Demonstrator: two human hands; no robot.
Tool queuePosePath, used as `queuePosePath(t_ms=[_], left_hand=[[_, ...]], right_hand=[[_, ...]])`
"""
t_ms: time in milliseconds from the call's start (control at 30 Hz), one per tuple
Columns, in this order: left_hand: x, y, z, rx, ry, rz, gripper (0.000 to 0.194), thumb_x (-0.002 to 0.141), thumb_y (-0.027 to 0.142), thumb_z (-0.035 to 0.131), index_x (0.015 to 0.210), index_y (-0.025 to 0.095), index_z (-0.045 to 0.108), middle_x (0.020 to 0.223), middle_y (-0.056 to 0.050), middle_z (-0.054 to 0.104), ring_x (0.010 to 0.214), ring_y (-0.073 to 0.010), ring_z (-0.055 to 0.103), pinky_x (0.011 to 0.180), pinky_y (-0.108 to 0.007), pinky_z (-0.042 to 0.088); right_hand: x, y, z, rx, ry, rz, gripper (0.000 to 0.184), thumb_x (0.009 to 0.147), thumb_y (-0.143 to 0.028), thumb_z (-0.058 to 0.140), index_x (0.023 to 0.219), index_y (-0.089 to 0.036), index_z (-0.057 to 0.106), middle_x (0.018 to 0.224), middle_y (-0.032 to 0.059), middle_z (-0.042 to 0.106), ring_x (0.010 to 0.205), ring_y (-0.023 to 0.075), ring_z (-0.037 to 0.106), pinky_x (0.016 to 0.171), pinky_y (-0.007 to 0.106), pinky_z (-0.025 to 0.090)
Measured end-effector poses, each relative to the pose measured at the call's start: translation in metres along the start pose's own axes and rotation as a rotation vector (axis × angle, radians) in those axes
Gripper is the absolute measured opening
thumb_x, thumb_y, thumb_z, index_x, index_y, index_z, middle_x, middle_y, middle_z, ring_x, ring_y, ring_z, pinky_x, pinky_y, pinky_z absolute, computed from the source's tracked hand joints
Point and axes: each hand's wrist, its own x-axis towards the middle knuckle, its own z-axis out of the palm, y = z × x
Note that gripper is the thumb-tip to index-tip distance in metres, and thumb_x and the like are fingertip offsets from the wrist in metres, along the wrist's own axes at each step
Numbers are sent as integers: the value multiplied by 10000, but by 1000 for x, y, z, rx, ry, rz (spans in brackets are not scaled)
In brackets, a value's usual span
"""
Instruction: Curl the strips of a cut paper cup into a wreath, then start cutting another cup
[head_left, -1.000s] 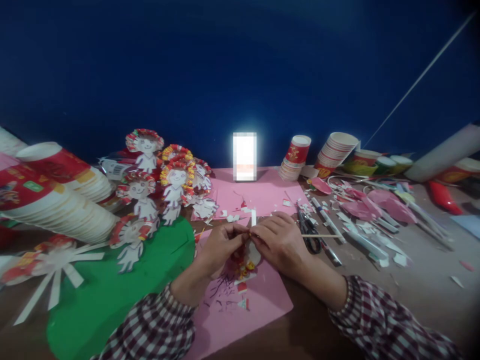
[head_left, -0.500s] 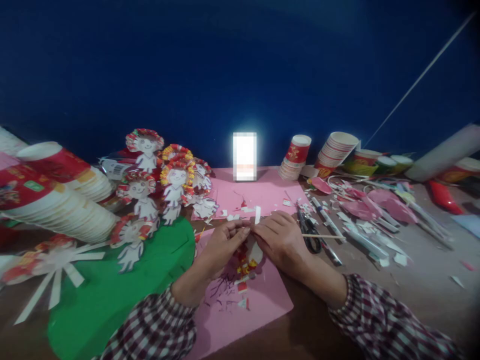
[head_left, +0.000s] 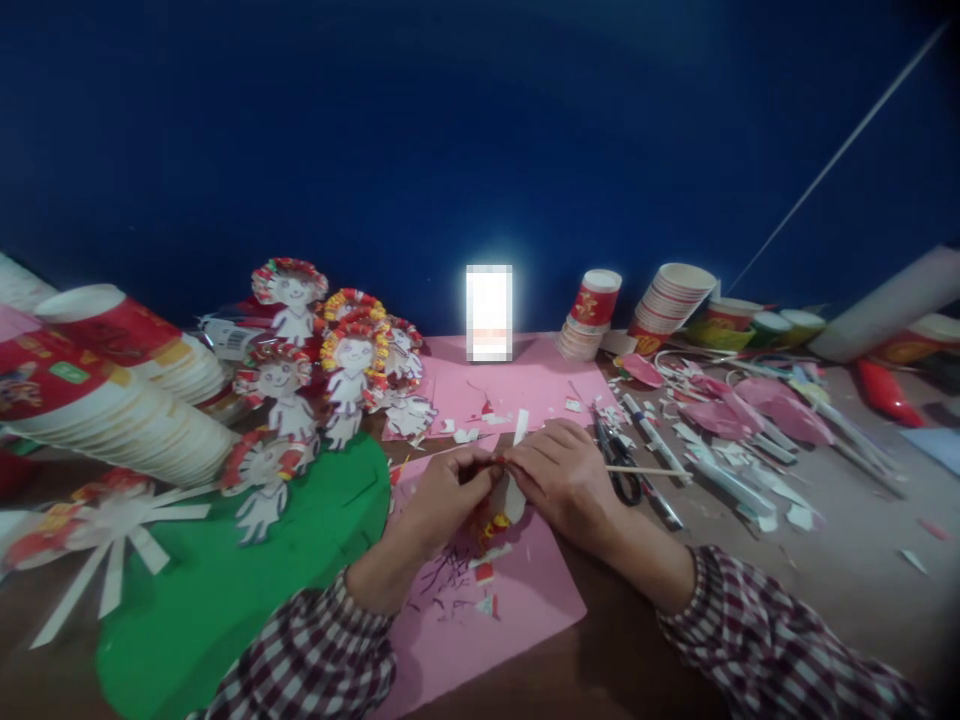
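Over the pink sheet (head_left: 525,590), both hands meet at a cut paper cup (head_left: 514,502) with a white base and red-and-yellow curled strips. One straight white strip (head_left: 520,427) stands up between the hands. My left hand (head_left: 450,500) pinches the piece from the left, thumb against fingers. My right hand (head_left: 566,480) is closed at the same spot, its fingers bent over the front. A thin wooden stick (head_left: 645,470) sticks out to the right from under my right hand; its other end is hidden by the fingers.
Paper dolls with curled rims (head_left: 352,365) stand left, by a green round sheet (head_left: 225,600) and stacked paper cups (head_left: 142,430). A strip-cut cup (head_left: 120,520) lies there. Right are scissors (head_left: 624,480), a marker (head_left: 652,430), scraps and cup stacks (head_left: 675,300).
My left fingers have curled in closer at the pinch point, and the white strip has shifted slightly right. My right hand has stayed almost where it was.
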Motion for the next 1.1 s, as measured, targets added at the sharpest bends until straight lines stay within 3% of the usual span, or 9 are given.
queuePosePath(t_ms=[333, 767, 1100], left_hand=[[0, -4, 1, -108, 59, -46, 311, 732, 427, 635, 660, 124, 630, 562, 22, 505, 527, -80, 420, 507, -201, 324], [-4, 4, 4, -198, 50, -112, 277, 702, 404, 665, 708, 128, 643, 493, 37, 499, 436, -66, 403, 432, -196, 306], [-4, 3, 5, -194, 62, -76, 183, 704, 274, 657, 803, 121, 671, 715, -34, 644, 607, -101, 527, 563, -214, 404]], right_hand=[[-1, -3, 1, 7, -10, -28, 140, 879, -160, 506, 836, -183, 637, 756, 17, 644, 746, 141, 526, 813, 322, 364], [-2, -4, 3, 19, -23, 13, 139, 870, -169, 514, 906, -202, 645, 786, 8, 676, 788, 143, 578, 880, 344, 352], [-2, -7, 1, -22, -18, 24, 140, 874, -182, 517, 892, -204, 654, 769, 8, 672, 798, 151, 576, 899, 365, 348]])
